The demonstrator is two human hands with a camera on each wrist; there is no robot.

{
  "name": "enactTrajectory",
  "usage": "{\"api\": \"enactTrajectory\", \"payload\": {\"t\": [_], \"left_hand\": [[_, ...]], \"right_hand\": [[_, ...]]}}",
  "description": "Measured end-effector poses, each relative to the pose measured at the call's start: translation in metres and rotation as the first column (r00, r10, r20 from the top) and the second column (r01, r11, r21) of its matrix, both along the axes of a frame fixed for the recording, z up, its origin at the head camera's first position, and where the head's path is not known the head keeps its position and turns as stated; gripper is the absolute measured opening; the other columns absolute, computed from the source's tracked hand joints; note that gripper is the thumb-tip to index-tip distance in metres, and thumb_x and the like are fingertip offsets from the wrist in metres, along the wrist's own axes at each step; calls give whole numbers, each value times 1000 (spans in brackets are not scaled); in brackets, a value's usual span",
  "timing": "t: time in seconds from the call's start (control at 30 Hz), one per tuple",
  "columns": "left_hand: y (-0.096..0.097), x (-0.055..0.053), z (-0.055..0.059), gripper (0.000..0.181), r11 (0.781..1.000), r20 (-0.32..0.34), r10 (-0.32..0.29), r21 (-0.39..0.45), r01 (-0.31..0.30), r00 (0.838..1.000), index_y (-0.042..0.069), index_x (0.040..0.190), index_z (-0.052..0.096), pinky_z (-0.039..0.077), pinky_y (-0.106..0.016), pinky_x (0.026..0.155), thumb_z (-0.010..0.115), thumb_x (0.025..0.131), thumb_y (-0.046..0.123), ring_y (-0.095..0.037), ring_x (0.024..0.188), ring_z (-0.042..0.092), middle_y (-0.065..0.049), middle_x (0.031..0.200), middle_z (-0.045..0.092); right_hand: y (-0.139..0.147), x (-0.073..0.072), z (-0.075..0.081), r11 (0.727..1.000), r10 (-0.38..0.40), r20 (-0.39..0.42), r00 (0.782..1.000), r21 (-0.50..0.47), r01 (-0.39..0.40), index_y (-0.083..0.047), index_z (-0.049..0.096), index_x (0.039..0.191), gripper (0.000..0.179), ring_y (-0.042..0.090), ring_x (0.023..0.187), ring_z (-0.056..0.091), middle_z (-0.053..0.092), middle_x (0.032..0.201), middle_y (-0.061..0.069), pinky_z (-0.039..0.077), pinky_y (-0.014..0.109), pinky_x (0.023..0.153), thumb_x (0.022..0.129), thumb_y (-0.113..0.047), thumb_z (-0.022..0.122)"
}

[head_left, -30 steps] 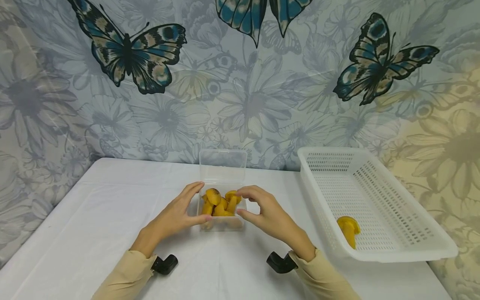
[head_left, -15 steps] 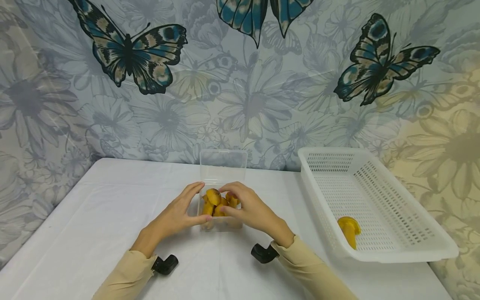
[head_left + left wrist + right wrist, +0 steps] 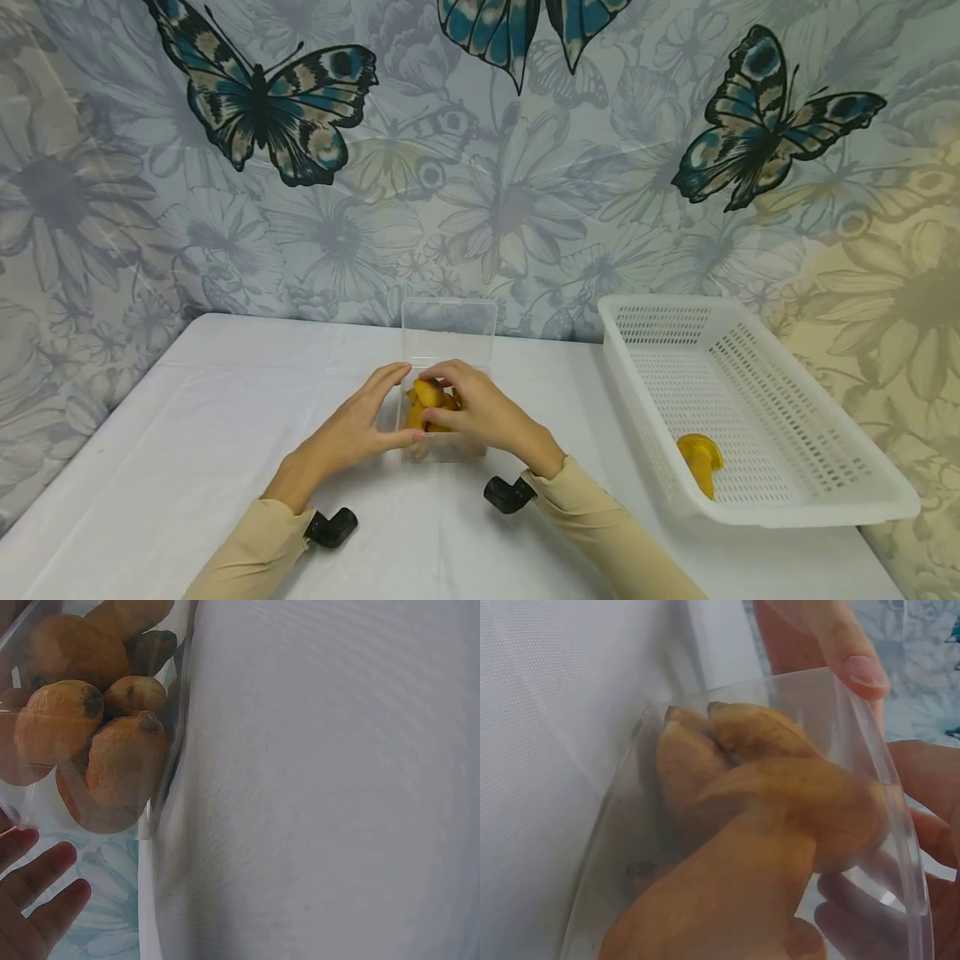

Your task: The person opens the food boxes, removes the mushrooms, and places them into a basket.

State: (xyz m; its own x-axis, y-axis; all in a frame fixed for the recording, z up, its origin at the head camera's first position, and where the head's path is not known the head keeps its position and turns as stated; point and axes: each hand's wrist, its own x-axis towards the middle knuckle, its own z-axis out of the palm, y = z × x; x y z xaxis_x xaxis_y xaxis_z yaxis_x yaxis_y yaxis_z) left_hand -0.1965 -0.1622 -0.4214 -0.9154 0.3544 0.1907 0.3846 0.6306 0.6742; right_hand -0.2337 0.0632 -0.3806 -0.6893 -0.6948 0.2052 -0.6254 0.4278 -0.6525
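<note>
A clear plastic box (image 3: 450, 450) holds several yellow-brown mushrooms (image 3: 416, 410), its hinged lid (image 3: 448, 327) standing up at the back. My left hand (image 3: 358, 427) holds the box's left side, thumb at the front rim and fingertips by the back corner. Over the right half of the box reaches my right hand (image 3: 486, 410), its thumb and fingers spread on either side of a mushroom cap. The left wrist view shows mushrooms (image 3: 126, 769) through the plastic beside the left fingers (image 3: 64, 900). In the right wrist view the left thumb (image 3: 862, 671) touches the box's top corner.
To the right stands a large white perforated basket (image 3: 832, 508) with one yellow mushroom (image 3: 701, 463) at its near left side. A white cloth (image 3: 187, 433) covers the table. Butterfly-patterned fabric (image 3: 510, 208) hangs close behind the box.
My right hand has moved left, from the box's right edge to over the mushrooms, hiding the right ones. The left hand, box and basket stay put.
</note>
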Motion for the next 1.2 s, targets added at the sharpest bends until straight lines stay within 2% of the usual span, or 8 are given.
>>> {"api": "enactTrajectory", "payload": {"t": [0.23,0.5,0.6,0.77,0.93,1.2], "left_hand": [[0,0,0,94,1000,-17,-5,7,6,1000,14,155,31,35,-60,115,74,82,55,-32,146,34,-7,161,30],[0,0,1,95,1000,-7,0,7,0,1000,17,156,30,35,-61,114,73,82,58,-32,146,35,-5,161,30],[0,0,1,96,1000,-2,2,9,-2,1000,16,156,30,35,-61,114,74,82,58,-33,146,34,-5,162,29],[1,1,1,97,1000,5,2,2,-2,1000,14,156,29,35,-62,114,74,82,58,-34,146,34,-6,162,28],[1,0,2,96,1000,6,3,-2,-3,1000,15,156,29,35,-61,114,73,82,58,-33,146,34,-6,162,28],[1,1,2,97,1000,12,13,-7,-13,1000,16,156,29,34,-60,115,74,81,58,-33,146,35,-7,162,28]], "right_hand": [[-5,-1,1,999,2,34,999,32,-3,-6,55,134,49,23,110,64,64,126,7,55,33,95,91,-21,73],[-3,3,3,997,-31,-18,999,69,32,-9,52,141,56,17,104,57,59,126,8,53,31,90,91,-24,73],[-2,4,3,998,-55,-7,998,36,55,-9,54,139,54,17,102,54,55,123,9,55,34,88,91,-23,74],[3,4,5,996,-78,-7,997,-32,78,-5,54,134,50,19,104,57,52,123,11,57,35,93,91,-18,74],[11,4,11,992,-103,-34,994,-77,100,-3,51,133,50,19,107,59,55,128,11,55,31,96,90,-16,74],[31,6,20,976,-181,-69,981,-136,170,-2,51,136,53,21,105,60,57,130,12,57,35,95,90,-16,74]]}}
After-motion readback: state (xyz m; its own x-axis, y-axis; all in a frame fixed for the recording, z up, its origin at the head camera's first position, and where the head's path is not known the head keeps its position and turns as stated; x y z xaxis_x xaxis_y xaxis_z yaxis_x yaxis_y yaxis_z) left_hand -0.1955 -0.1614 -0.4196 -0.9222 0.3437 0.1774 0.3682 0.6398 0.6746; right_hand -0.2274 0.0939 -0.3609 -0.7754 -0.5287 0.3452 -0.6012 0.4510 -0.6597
